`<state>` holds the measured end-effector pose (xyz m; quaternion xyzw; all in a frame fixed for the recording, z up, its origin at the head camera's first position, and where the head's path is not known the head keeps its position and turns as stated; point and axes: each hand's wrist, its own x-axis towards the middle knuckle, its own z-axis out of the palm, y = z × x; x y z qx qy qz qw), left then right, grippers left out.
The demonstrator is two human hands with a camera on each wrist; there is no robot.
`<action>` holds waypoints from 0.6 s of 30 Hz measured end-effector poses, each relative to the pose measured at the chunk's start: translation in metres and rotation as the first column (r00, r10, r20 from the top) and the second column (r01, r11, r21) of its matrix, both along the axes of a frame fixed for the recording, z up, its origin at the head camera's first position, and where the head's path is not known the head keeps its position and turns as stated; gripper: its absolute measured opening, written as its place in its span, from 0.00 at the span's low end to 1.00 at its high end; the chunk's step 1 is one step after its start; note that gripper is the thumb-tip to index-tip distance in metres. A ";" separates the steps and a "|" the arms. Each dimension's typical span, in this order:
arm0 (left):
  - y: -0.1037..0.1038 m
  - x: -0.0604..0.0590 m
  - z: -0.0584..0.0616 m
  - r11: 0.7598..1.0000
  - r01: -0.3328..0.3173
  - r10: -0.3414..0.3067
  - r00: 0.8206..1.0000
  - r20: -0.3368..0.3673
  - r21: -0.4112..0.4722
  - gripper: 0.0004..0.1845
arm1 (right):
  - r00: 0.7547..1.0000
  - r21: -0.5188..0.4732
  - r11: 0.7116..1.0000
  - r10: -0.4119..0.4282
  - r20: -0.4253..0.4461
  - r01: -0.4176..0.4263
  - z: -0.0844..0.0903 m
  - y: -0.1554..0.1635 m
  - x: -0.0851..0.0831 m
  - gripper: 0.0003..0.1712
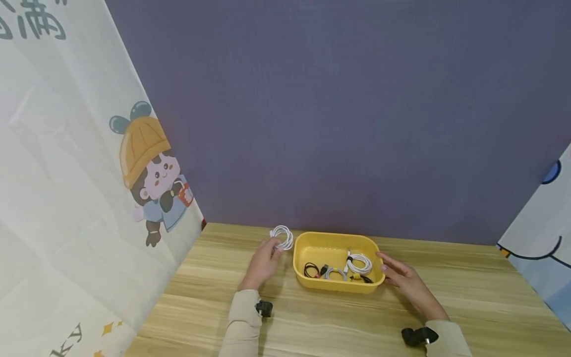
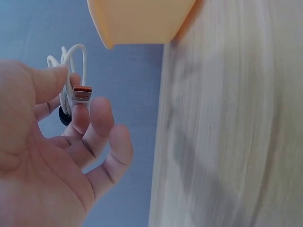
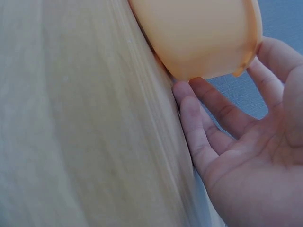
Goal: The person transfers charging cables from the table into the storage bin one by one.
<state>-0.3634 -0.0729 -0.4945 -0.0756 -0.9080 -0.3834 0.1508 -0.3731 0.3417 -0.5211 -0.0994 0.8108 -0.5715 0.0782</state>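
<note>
My left hand point(image 1: 263, 264) pinches a coiled white USB cable point(image 1: 282, 238) between thumb and fingers, held left of a yellow plastic bin point(image 1: 312, 284). In the left wrist view, the cable's USB plug point(image 2: 82, 93) with an orange inside points toward the camera, and a black tie point(image 2: 65, 116) shows on the coil. My right hand point(image 1: 408, 285) touches the bin's right end, thumb at the rim and fingers extended along the outer wall. Inside the bin lie a white cable point(image 1: 362, 264) with a black tie, a grey cable point(image 1: 335, 272) and black cables point(image 1: 311, 270).
The bin stands on a wood-grain table point(image 1: 330, 322), near its back edge. Behind rises a dark blue-grey panel point(image 1: 339, 124). A white printed sheet point(image 1: 58, 163) with a cartoon figure borders the left, another printed sheet point(image 1: 553, 218) the right.
</note>
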 end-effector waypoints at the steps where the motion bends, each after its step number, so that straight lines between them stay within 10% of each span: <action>1: 0.001 0.000 0.000 1.000 0.001 -0.001 1.000 0.000 0.000 0.04 | 1.000 0.000 1.000 -0.001 -0.001 0.001 0.000 0.000 0.000 0.34; 18: 0.010 0.000 0.006 0.999 0.035 -0.035 0.999 0.016 0.032 0.04 | 1.000 0.009 1.000 -0.010 -0.015 0.011 -0.002 0.000 -0.002 0.34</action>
